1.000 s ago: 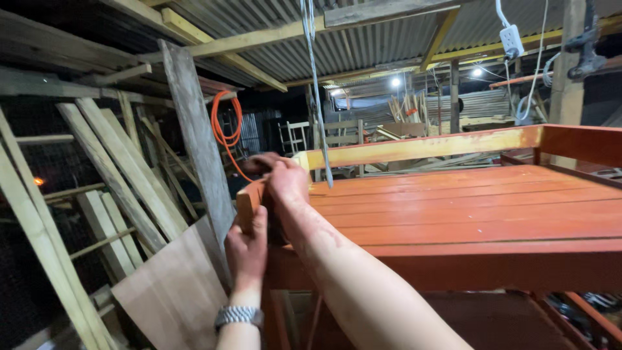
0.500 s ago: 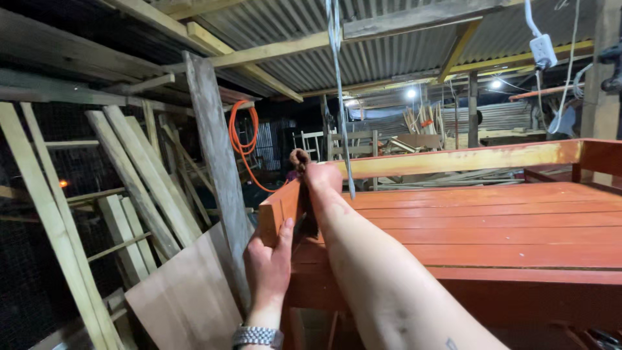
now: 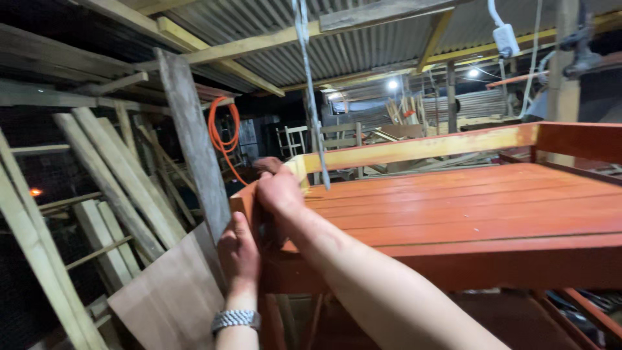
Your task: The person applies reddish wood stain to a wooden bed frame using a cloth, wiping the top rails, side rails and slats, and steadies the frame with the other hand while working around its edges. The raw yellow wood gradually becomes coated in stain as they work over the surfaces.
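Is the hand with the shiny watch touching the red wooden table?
Touching. The head view shows the left hand, with the silver wristwatch, pressed flat against the corner edge of the red-painted wooden plank table, no gap showing.

left hand (image 3: pixel 238 249): raised, palm forward, fingers up | right hand (image 3: pixel 277 189): forearm extended, fingers curled, blurred

a woodworking shed: rough planks (image 3: pixel 123 188) lean against the wall, a plywood sheet (image 3: pixel 168 298) stands below them, a corrugated metal roof (image 3: pixel 278 39) sits on timber beams, an orange cable (image 3: pixel 223 133) hangs coiled, and a red-painted wooden frame (image 3: pixel 466 207) fills the foreground.
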